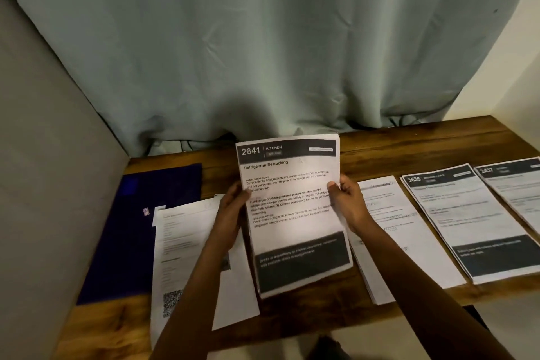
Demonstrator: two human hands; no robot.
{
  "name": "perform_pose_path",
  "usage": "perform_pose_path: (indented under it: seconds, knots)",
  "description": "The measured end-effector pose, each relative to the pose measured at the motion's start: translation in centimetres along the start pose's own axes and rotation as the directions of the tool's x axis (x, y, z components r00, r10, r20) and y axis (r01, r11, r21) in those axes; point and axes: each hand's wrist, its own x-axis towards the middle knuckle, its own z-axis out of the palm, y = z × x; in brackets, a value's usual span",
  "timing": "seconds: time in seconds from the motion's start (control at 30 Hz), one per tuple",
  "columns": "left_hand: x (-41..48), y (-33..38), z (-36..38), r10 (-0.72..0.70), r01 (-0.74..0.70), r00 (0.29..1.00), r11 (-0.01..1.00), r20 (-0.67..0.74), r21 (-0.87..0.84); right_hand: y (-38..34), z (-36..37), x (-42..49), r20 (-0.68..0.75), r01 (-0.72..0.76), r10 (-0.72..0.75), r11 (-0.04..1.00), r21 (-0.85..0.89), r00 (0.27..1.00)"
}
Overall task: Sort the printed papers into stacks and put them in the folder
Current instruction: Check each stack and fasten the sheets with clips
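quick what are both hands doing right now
Left hand: grips the left edge of the paper stack.
Right hand: grips its right edge.

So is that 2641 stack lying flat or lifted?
Lifted: the left hand and right hand grip the 2641 stack by its sides, top tilted off the table. Whether its bottom edge touches, cannot tell.

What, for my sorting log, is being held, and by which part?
The 2641 Refrigerator Restocking papers: the left hand grips their left edge, the right hand their right edge, both near mid-height.
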Motion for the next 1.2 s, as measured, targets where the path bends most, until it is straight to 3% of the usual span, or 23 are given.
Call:
perform_pose_path:
  seconds: [0.1, 0.2, 0.37, 0.47, 0.67, 0.8, 1.03, 1.2]
  knots:
    - [0.5, 2.3, 1.0, 0.024, -0.021, 0.998, 0.999, 0.06, -0.041, 0.2, -0.1, -0.5, -0.015, -0.019, 0.019, 1.0, 0.001, 1.0]
    - [0.7, 4.2, 2.4, 0.083, -0.084, 0.994, 0.996, 0.074, 0.012, -0.4, 0.2, -1.2, -0.064, 0.068, -0.067, 0.998, 0.015, 0.996]
    - [0.3, 5.6, 4.7, 0.311, -0.312, 0.95, 0.942, 0.027, 0.121, -2.3, 0.8, -1.8, -0.145, 0.247, -0.239, 0.968, 0.04, 0.96]
    - [-0.1, 4.2, 4.9, 0.359, -0.351, 0.932, 0.928, -0.045, 0.123, -1.9, 1.1, -2.7, -0.153, 0.293, -0.286, 0.956, 0.022, 0.946]
    - [-1.1, 0.0, 4.5, 0.242, -0.226, 0.96, 0.967, -0.139, 0.12, 1.3, 1.3, -4.3, -0.131, 0.199, -0.209, 0.976, -0.083, 0.969]
    - [-1.0, 0.3, 4.3, 0.169, -0.154, 0.98, 0.978, -0.108, 0.138, 1.2, 1.3, -4.0, -0.133, 0.169, -0.185, 0.978, -0.121, 0.974]
    - [0.0, 5.1, 2.3, 0.054, -0.115, 0.967, 0.965, 0.249, 0.236, 0.2, 0.3, -2.9, -0.06, 0.169, -0.176, 0.98, -0.109, 0.983]
    - [1.2, 7.8, 2.2, 0.039, -0.11, 0.947, 0.972, 0.32, 0.209, -0.1, -0.6, -1.9, -0.005, 0.071, -0.072, 0.994, -0.078, 0.997]
